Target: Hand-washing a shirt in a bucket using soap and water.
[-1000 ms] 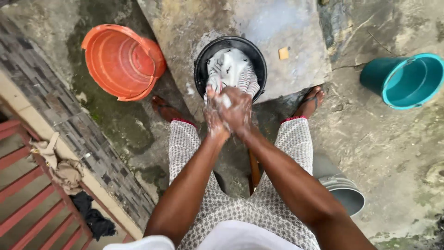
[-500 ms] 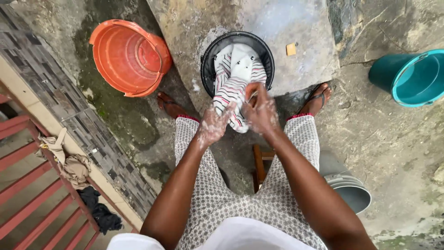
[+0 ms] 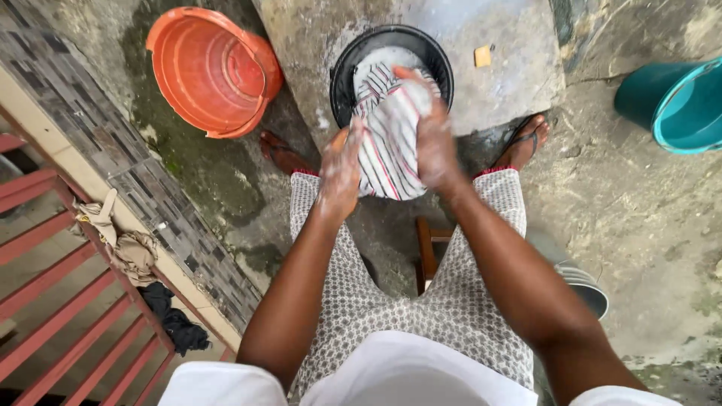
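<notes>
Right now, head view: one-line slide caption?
Soapy left hand and right hand stretch a striped cloth over a black basin.

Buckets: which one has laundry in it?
The black bucket between the feet: it holds the striped cloth. The orange basin and teal bucket show none.

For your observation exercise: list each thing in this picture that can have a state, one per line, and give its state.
Striped cloth: wet, soapy, stretched between both hands.
Left hand: sudsy, gripping the cloth.
Right hand: sudsy, gripping the cloth.
Black basin: upright, foamy inside.
Orange basin: tipped, empty.
Teal bucket: tipped on its side.
Soap bar: lying on the slab.
</notes>
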